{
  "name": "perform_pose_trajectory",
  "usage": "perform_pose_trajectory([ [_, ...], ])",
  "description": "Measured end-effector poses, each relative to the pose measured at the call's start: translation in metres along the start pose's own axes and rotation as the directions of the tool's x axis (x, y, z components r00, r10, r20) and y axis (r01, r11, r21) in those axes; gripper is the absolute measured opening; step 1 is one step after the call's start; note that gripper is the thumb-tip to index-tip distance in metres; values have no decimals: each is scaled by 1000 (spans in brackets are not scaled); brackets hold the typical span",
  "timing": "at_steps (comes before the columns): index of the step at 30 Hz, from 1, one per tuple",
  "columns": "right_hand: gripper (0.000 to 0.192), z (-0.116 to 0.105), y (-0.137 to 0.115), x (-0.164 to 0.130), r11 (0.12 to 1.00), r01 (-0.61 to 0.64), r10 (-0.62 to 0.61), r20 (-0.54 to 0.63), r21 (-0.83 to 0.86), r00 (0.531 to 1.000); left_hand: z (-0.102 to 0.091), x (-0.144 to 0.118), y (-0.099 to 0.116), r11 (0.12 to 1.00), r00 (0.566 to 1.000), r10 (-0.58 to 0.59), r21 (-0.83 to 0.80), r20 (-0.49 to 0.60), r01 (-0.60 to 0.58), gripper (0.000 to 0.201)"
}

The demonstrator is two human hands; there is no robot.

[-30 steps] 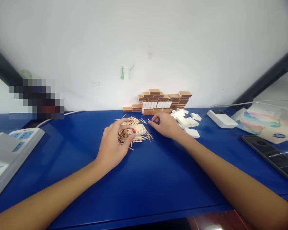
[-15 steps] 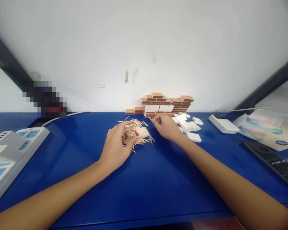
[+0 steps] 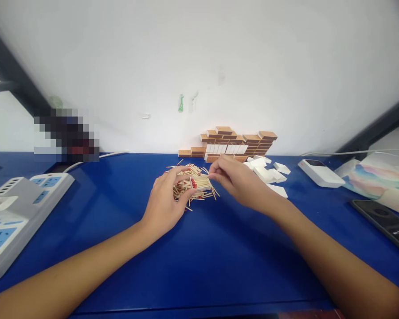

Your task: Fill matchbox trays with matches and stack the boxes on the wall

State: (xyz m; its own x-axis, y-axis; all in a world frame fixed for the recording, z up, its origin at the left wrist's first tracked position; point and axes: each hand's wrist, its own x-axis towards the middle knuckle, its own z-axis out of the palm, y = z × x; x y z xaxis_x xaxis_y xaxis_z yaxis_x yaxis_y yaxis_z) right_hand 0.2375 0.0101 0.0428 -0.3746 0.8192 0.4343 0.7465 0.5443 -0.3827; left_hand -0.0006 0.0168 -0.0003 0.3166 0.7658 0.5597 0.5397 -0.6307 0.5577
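A heap of loose red-tipped matches (image 3: 199,195) lies on the blue table (image 3: 199,261) near its far edge. My left hand (image 3: 168,199) rests on the heap and holds a small white tray (image 3: 199,182) filled with matches between thumb and fingers. My right hand (image 3: 239,179) reaches in from the right, its fingertips pinched at the tray's right end; whether it holds a match I cannot tell. Behind the hands, closed brown matchboxes (image 3: 237,144) are stacked against the white wall.
Several empty white trays (image 3: 269,170) lie right of the heap. Farther right are a white device (image 3: 321,173), a tissue pack (image 3: 381,181) and a dark phone (image 3: 385,223). White power strips (image 3: 16,212) sit at the left edge.
My right hand has come left from beside the matchbox stack to the filled tray, carrying a match. The left hand kept its hold on the tray. The camera tilted slightly.
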Motion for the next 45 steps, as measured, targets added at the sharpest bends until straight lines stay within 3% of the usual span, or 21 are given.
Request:
perform_pose_trajectory([
  [4,13,6,1,-4,995,82,-77,73,-64,994,0,0,0,1000,1000,-4,-20,10,4,48],
  [13,20,18,1,-5,973,119,-111,48,-198,993,0,-1,1,999,999,1,-53,46,1,49],
  [17,19,13,3,-4,981,72,-82,-51,-182,995,-1,0,0,999,999,-18,-45,27,19,48],
  [20,20,13,19,-1,976,-13,-6,-86,-217,996,0,1,-1,998,999,-40,-39,12,41,46],
  [28,29,34,74,16,997,36,-30,85,-68,996,2,-2,-1,998,999,-5,-67,46,8,46],
  [33,33,40,78,16,996,40,-32,105,-81,994,2,-1,0,998,998,-25,-48,49,27,46],
  [39,21,39,78,18,992,49,-34,125,-119,992,3,-1,0,998,998,-29,-49,58,32,48],
  [45,13,34,81,17,980,-59,83,123,-188,989,2,-1,1,999,998,-23,-47,61,26,50],
])
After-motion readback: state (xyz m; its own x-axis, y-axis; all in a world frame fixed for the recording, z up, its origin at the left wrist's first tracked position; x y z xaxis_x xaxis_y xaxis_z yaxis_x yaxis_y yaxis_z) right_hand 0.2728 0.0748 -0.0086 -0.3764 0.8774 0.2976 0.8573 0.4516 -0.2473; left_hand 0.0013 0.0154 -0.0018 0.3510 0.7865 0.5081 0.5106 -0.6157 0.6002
